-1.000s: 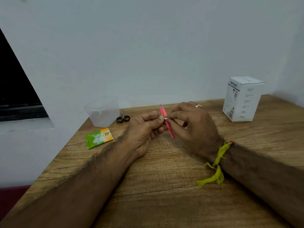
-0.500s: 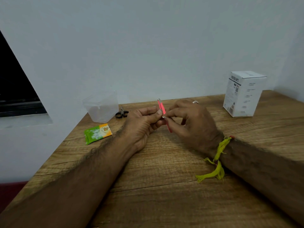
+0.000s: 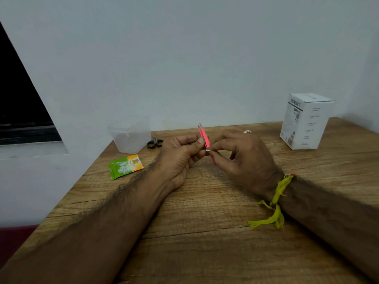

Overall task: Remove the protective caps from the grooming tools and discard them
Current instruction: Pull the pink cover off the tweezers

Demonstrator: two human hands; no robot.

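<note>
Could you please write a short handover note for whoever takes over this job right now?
Left hand: holds the pink tweezers upright above the table.
Right hand: fingers pinch a small pale bit at the tweezers' middle; whether it is a cap is unclear.
Small scissors lie beside the clear plastic container, untouched.
Done: nothing visibly discarded.
Left: free the cap, discard it, then check the scissors.

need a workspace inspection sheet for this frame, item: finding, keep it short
Surface: wooden table, bare in front of the arms.
Job's things: pink tweezers held upright between both hands; small scissors lying beside the clear plastic container; whether caps are on, cannot tell.
Clutter: green and orange sachet, white box.
Hands: left hand and right hand both pinch the tweezers.
Cables: nothing seen.
Surroundings: white wall, dark window opening at left.
</note>
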